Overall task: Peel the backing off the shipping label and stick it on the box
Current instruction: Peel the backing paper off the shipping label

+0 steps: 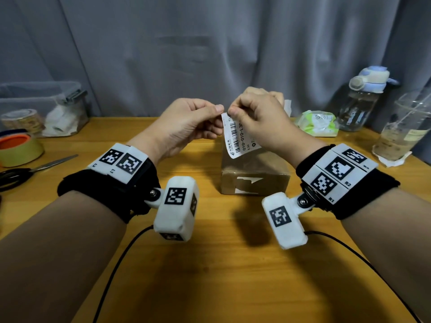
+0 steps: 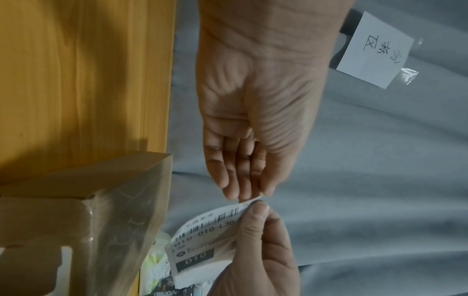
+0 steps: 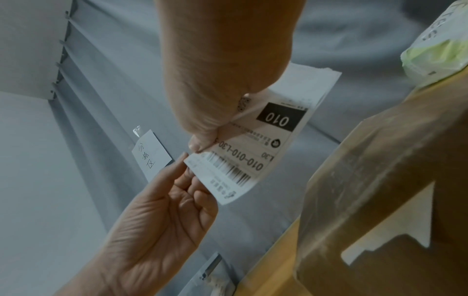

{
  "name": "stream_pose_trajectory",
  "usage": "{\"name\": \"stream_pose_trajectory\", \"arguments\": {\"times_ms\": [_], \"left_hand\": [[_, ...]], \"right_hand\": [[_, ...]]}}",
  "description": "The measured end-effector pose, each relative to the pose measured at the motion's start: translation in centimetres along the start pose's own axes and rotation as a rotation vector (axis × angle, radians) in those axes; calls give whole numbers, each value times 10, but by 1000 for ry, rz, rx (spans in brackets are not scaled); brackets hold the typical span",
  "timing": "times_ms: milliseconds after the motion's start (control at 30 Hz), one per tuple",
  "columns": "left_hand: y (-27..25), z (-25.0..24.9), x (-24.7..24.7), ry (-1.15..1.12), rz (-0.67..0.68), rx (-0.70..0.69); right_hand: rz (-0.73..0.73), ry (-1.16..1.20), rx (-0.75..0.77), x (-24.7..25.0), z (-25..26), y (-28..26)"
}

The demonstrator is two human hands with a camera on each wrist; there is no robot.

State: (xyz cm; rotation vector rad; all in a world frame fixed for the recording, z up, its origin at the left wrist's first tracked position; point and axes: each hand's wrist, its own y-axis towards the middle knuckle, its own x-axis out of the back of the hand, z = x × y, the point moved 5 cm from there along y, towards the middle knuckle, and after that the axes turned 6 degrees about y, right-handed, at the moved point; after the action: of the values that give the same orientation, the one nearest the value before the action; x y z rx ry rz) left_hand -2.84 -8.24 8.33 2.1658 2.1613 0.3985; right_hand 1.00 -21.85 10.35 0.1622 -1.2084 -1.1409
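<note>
Left hand [image 1: 186, 122] and right hand [image 1: 258, 117] pinch shipping label [image 1: 238, 138] | above box [image 1: 255, 176]

Counting what sits in front of me: mostly ones, a few twos.

My two hands, left [image 1: 186, 122] and right [image 1: 261, 120], share one shipping label [image 1: 235, 138]; one box [image 1: 254, 176] at centre; two tape rolls [image 1: 19, 150] and one pair of scissors [image 1: 35, 170] at left; one bottle [image 1: 363, 101] and one cup [image 1: 403, 129] at right.

Head view looks down over the table [image 1: 210, 264]; both wrist views, close in, share the label [image 2: 202, 240].
</note>
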Motion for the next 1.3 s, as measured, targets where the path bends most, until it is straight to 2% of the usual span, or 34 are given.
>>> {"name": "stream_pose_trajectory", "arguments": {"times_ms": [400, 567, 700, 767, 867, 933, 1133, 1300], "left_hand": [[1, -2, -3, 51, 27, 28], [0, 2, -11, 43, 107, 41], [2, 9, -16, -85, 29, 36], [3, 11, -18, -121, -48, 20], [5, 15, -20, -123, -154, -8], [7, 15, -21, -128, -187, -25], [12, 19, -20, -106, -226, -31], [10, 20, -17, -61, -222, -38]], "right_hand": [[-9, -32, 27, 0, -3, 2], [2, -12, 12, -3, -3, 1], [-147, 21, -11, 4, -2, -6], [-212, 134, -37, 6, -1, -7], [-112, 427, -160, -3, 0, -8], [-92, 537, -202, -5, -2, -8], [-37, 691, -276, -5, -8, -7], [-5, 720, -300, -8, -11, -9]]}}
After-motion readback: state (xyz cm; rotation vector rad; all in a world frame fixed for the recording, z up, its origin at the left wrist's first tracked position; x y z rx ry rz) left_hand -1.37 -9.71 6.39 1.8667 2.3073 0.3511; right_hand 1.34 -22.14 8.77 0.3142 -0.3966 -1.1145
